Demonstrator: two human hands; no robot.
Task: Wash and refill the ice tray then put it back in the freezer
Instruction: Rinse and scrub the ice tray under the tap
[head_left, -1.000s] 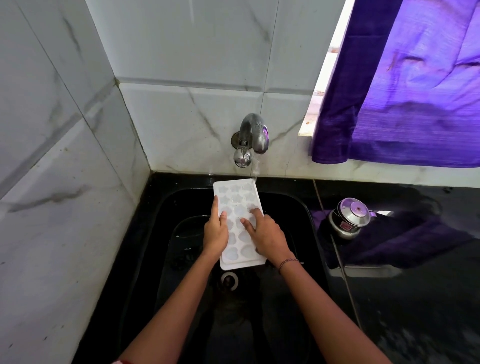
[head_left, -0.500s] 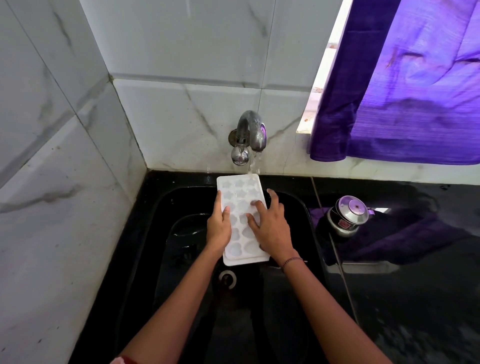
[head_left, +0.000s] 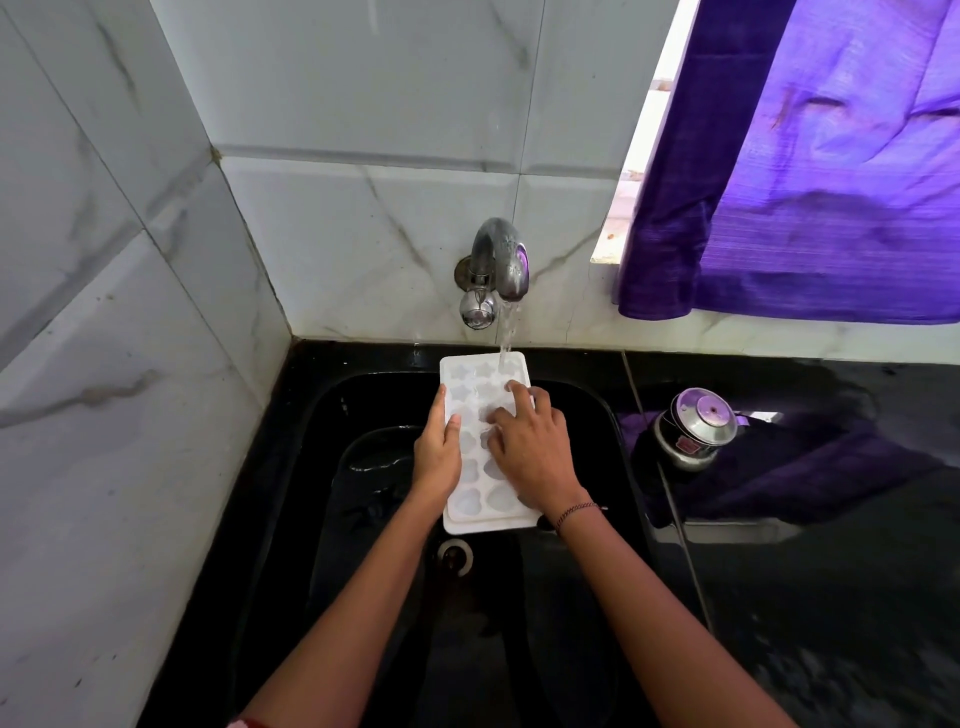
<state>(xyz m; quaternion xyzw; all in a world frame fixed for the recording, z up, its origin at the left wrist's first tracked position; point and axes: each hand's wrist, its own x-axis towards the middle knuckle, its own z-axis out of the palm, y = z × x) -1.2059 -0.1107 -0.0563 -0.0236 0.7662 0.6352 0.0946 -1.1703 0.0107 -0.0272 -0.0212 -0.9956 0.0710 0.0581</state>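
A white ice tray (head_left: 475, 467) with shaped cavities is held over the black sink (head_left: 322, 509), its far end under the metal tap (head_left: 498, 265). Water runs from the tap onto the tray's far right corner. My left hand (head_left: 439, 449) grips the tray's left edge, thumb on top. My right hand (head_left: 530, 447) lies on the tray's upper face with its fingers spread over the cavities near the far end.
Marble-look tiled walls close in the left and back. A steel container (head_left: 693, 428) with a lid stands on the black counter to the right. A purple curtain (head_left: 810, 171) hangs over the window. The sink drain (head_left: 456, 556) sits below the tray.
My right hand has slid along the tray's top toward the tap end, its fingers spreading. The tray has stayed under the running water in my left hand.
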